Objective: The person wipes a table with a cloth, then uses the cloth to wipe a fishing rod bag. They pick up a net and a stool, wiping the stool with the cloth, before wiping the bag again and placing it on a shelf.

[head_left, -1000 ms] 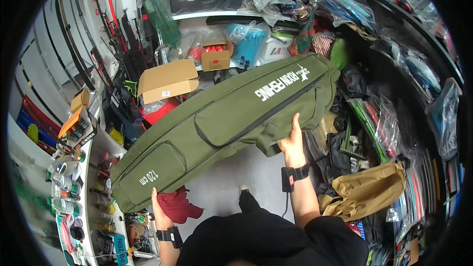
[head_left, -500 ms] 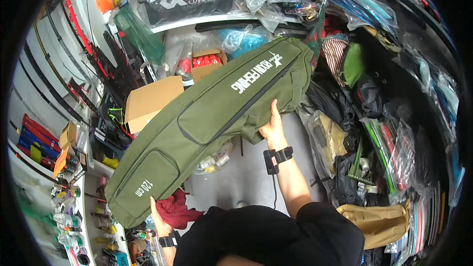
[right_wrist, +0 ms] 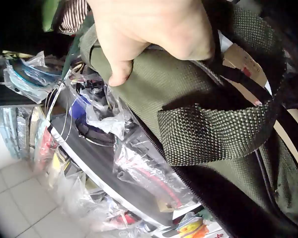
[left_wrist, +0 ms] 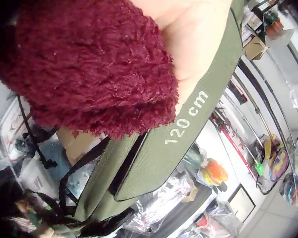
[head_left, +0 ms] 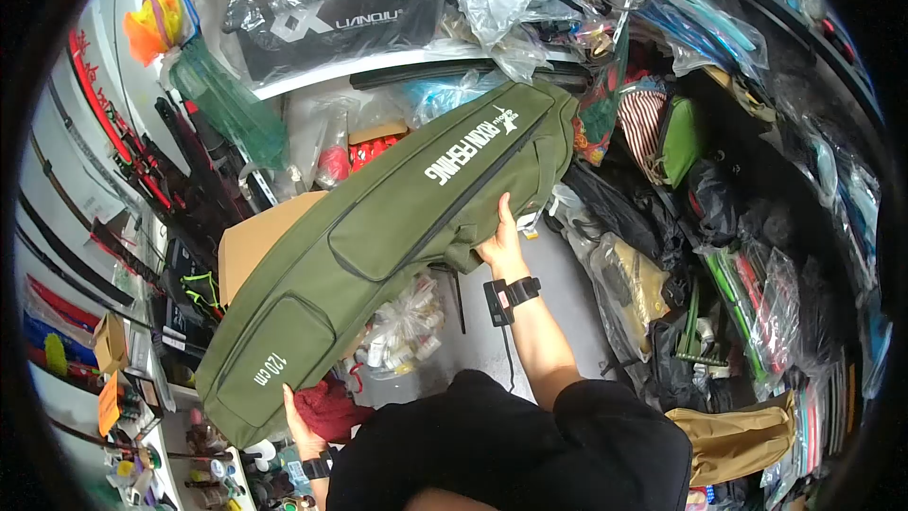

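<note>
A person holds a long, slim olive-green rod bag (head_left: 378, 237) that slants across the middle of the head view, from the lower left up to the upper centre. The bag is canvas with dark zip lines, a large flat pocket on its middle and a smaller pocket at its low end. White capitals ending in "FISHING" run along the upper part, and "120 cm" is printed in white near the bottom.

The right hand (head_left: 498, 241) grasps the bag's lower edge just right of centre, thumb on the front face and fingers curled round the fabric. In the right wrist view, a woven olive carry strap (right_wrist: 208, 129) loops out just below this hand.

The left hand (head_left: 301, 431) props the bag's low end at the lower left, palm and straight fingers pressed against the fabric. A fuzzy dark red cloth (head_left: 326, 409) bunches just beside that palm; whether the hand holds it cannot be told.

Behind the bag are a cardboard box (head_left: 251, 246) at centre left and a crowded white shelf (head_left: 378, 61) along the top.
</note>
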Demonstrator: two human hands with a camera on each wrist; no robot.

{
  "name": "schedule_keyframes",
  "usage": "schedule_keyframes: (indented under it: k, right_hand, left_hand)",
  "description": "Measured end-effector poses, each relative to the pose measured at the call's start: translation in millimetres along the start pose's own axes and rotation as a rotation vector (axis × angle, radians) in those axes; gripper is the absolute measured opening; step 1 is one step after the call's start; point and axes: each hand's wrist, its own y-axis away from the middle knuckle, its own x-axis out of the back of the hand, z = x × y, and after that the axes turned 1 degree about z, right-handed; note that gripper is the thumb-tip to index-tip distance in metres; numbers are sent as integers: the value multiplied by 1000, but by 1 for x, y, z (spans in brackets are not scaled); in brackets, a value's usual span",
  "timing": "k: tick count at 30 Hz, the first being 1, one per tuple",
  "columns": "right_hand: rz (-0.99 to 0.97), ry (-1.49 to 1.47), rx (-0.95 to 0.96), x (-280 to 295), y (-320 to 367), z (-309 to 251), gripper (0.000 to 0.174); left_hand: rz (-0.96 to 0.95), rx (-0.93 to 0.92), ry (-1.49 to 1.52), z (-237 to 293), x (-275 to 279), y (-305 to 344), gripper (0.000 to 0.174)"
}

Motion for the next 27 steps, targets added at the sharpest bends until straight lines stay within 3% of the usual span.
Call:
schedule_keyframes:
  k: [2, 6, 12, 15, 19, 20, 22, 25, 27]
  right_hand:
    - [17, 10, 28, 1, -13, -4, 54]
    - [45, 19, 83, 6, -36, -12, 54]
    - [-11, 43, 91, 5, -71, -38, 54]
    - [30, 91, 152, 6, -96, -59, 54]
    - [67, 149, 202, 5, -126, -82, 55]
    - [58, 83, 212, 12, -138, -83, 58]
    - [23, 64, 217, 22, -153, -92, 58]
    - [-32, 24, 233, 39, -170, -101, 59]
    - [8, 69, 227, 49, -172, -98, 62]
  left_hand:
    - [23, -27, -34, 1, -29, -6, 49]
    - [-5, -3, 20, -6, -29, -36, 51]
    - [-15, 43, 35, -17, -102, -64, 68]
    - [-69, 48, 51, -26, -129, -85, 69]
    - [-66, 104, -71, -29, -139, -117, 57]
    - [29, 68, -28, -32, -147, -126, 58]
    - [3, 64, -53, -34, -154, -142, 63]
    - [-63, 86, -98, -38, -138, -170, 63]
    - [30, 42, -70, -42, -123, -179, 60]
